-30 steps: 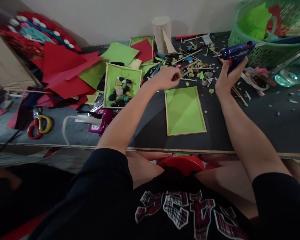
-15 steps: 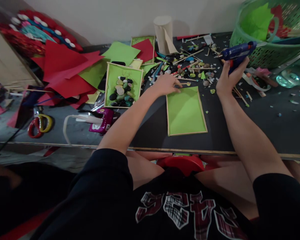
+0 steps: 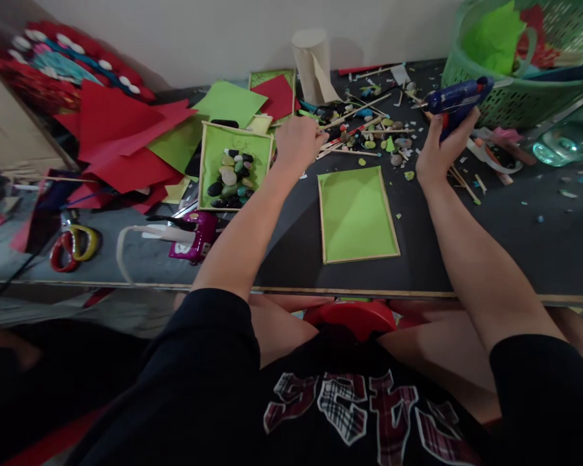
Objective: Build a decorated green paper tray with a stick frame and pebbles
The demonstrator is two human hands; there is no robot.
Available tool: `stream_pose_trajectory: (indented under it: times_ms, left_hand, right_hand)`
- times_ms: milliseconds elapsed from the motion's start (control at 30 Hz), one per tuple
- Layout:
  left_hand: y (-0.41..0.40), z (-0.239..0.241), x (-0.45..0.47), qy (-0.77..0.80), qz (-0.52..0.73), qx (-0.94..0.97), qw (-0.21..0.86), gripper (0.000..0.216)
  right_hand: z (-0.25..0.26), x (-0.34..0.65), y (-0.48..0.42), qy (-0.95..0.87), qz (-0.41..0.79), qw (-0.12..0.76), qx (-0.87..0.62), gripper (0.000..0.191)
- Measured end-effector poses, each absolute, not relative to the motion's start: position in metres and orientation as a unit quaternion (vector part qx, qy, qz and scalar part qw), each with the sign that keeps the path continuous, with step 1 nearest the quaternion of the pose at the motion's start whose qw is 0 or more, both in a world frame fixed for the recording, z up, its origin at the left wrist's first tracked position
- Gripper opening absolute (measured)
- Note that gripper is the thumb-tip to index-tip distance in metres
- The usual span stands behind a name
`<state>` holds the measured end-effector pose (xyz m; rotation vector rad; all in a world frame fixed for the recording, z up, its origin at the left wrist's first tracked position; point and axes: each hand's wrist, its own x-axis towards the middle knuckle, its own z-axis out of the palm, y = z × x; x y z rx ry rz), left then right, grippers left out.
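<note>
A green paper panel framed with thin wooden sticks (image 3: 357, 213) lies flat on the dark table in front of me. My right hand (image 3: 437, 155) is raised just beyond its far right corner and grips a blue glue gun (image 3: 454, 100), nozzle pointing left. My left hand (image 3: 296, 139) reaches past the panel's far left corner into a scatter of wooden sticks and small stones (image 3: 364, 133); its fingers are curled, and what they hold is hidden. A second framed green tray holding several coloured pebbles (image 3: 233, 171) sits just left of that hand.
Red and green paper sheets (image 3: 126, 139) are piled at the left. A magenta glue gun (image 3: 194, 236) and red-yellow scissors (image 3: 72, 246) lie near the front left edge. A paper roll (image 3: 311, 61) stands at the back. A green basket (image 3: 519, 58) fills the far right corner.
My left hand came down to the panel's far edge, then moved up and left to the pile of sticks. The right hand has kept the glue gun raised in about the same spot.
</note>
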<state>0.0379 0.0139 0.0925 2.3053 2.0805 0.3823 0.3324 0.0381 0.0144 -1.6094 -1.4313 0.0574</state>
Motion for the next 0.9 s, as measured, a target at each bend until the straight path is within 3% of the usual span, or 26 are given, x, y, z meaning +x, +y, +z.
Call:
stream_pose_trajectory:
  times_ms: [200,333,767,900]
  left_hand:
    - [0.010,0.098,0.023,0.539,0.021,0.830,0.141,0.041]
    - [0.007,0.090,0.022,0.512,-0.037,0.846,0.143,0.044]
    - [0.021,0.066,0.017,0.491,0.030,0.867,0.082,0.016]
    - [0.020,0.072,0.030,0.603,0.126,0.786,0.050,0.029]
  right_hand:
    - [0.010,0.335,0.039,-0.558,0.041,0.492,-0.667,0.085]
    - [0.005,0.339,0.041,-0.558,0.024,0.517,-0.649,0.090]
    - [0.012,0.331,0.037,-0.601,-0.004,0.478,-0.641,0.078]
    - [0.008,0.334,0.040,-0.583,0.009,0.499,-0.641,0.080]
